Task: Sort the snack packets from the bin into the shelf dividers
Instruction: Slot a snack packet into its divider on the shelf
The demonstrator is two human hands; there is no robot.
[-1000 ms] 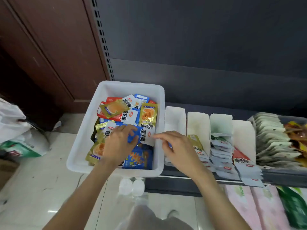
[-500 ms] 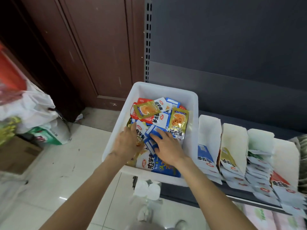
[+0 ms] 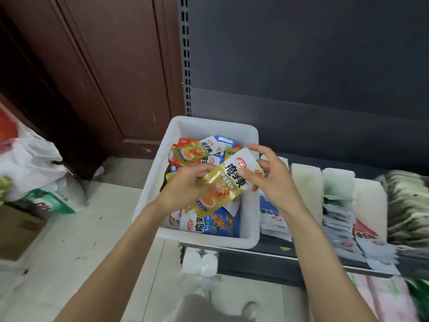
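A white bin on the shelf's left end holds several snack packets in gold, blue, red and white. Above it my left hand grips a gold-and-white packet by its lower left part, thumb on its face. My right hand is at the packet's upper right end, fingers spread and loosely bent, touching its white top. To the right stand white shelf dividers with blue, green and red packets stacked in separate lanes.
A dark shelf back panel rises behind the bin. Brown wooden door at left. Plastic bags and a cardboard box sit on the tiled floor. More packets fill the far right lane. Pink packs lie on the shelf below.
Both hands have come up out of the bin, lifting a gold-and-white packet between them. The view has shifted a little to the left.
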